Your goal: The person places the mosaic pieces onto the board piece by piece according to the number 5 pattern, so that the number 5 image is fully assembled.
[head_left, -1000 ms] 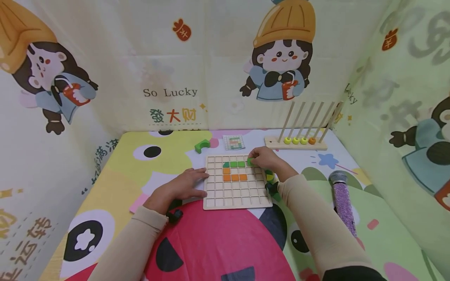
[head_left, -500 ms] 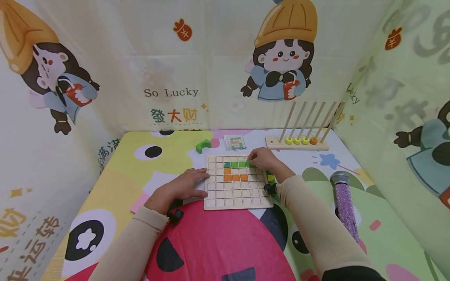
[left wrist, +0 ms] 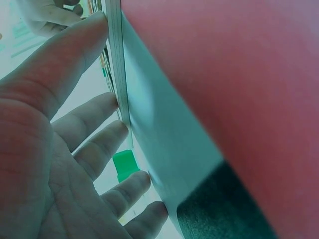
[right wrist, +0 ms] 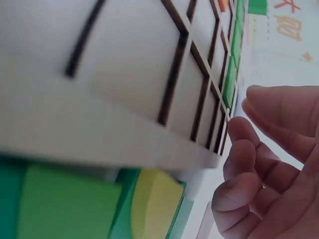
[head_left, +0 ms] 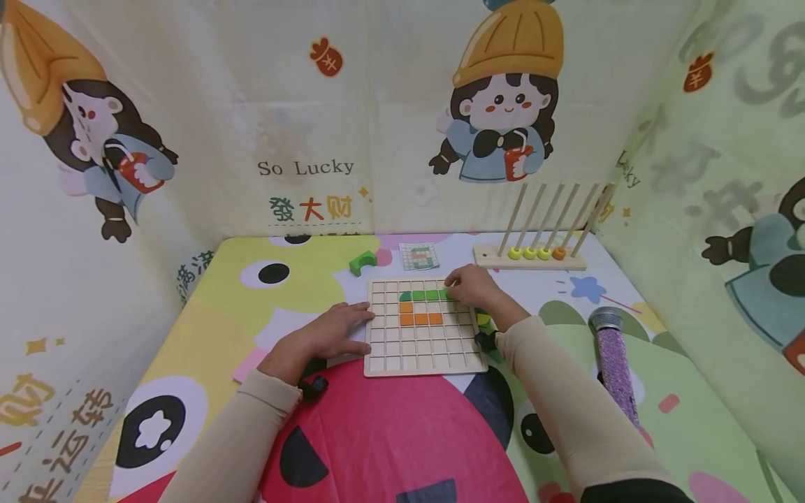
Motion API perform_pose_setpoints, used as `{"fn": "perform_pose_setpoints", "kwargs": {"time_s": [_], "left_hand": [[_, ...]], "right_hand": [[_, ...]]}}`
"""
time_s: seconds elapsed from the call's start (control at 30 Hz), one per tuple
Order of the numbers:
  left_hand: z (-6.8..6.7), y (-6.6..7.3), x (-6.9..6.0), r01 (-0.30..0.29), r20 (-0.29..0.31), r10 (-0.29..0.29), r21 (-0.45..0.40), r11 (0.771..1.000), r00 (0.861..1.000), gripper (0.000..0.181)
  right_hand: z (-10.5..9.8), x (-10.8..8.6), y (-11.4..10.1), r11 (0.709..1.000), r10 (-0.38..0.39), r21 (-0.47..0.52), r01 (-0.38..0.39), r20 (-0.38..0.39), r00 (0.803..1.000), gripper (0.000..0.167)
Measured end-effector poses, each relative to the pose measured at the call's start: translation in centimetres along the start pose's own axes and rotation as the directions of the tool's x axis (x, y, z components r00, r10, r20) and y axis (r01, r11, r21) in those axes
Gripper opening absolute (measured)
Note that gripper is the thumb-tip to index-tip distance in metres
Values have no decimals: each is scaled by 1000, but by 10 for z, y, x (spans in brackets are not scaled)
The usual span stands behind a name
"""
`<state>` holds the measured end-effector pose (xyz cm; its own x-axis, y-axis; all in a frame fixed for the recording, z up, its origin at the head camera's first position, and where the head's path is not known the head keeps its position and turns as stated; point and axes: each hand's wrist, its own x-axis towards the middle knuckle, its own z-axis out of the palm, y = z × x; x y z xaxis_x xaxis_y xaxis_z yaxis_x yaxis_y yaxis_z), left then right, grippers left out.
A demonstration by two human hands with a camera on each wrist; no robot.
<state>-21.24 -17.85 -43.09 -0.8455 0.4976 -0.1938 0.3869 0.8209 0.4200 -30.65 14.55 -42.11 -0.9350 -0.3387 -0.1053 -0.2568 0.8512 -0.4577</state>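
The wooden grid board [head_left: 425,347] holds a row of green pieces [head_left: 425,295] with a rounded dark green piece [head_left: 405,296] at its left end; orange pieces [head_left: 421,318] lie below. My left hand [head_left: 328,330] rests along the board's left edge, and in the left wrist view its spread fingers [left wrist: 94,117] touch that edge. At the top right of the grid is my right hand [head_left: 474,285], beside the last green piece [right wrist: 230,84]. The right wrist view shows its fingers [right wrist: 241,159] loosely bent with nothing between them.
A green arch block [head_left: 363,263] and a patterned card [head_left: 418,256] lie behind the board. The pegged wooden rack [head_left: 530,263] with beads stands back right. Green and yellow blocks [right wrist: 158,204] sit by the board's right edge; a purple glitter tube [head_left: 615,367] lies farther right.
My right hand has set a green piece down at the right end of the green row and let go of it, with its fingertips a little apart from it. My left hand stays in place.
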Motion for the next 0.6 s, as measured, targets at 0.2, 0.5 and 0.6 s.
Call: {"fn": "perform_pose_setpoints", "kwargs": {"time_s": [0.2,0.5,0.6], "left_hand": [[3,-3,2,-18,-9,18,25,1000,1000,74],[2,-5,3,-18,-7,18,19,1000,1000,76],[3,-6,4,-25,-9,25,21,999,1000,76]], "right_hand": [[-7,-21,11,999,7,39,-7,0,1000,25],[-14,-47,36,999,22,40,-22,-5,1000,27],[-17,-55,41,999,27,41,-27,-4,1000,27]]}}
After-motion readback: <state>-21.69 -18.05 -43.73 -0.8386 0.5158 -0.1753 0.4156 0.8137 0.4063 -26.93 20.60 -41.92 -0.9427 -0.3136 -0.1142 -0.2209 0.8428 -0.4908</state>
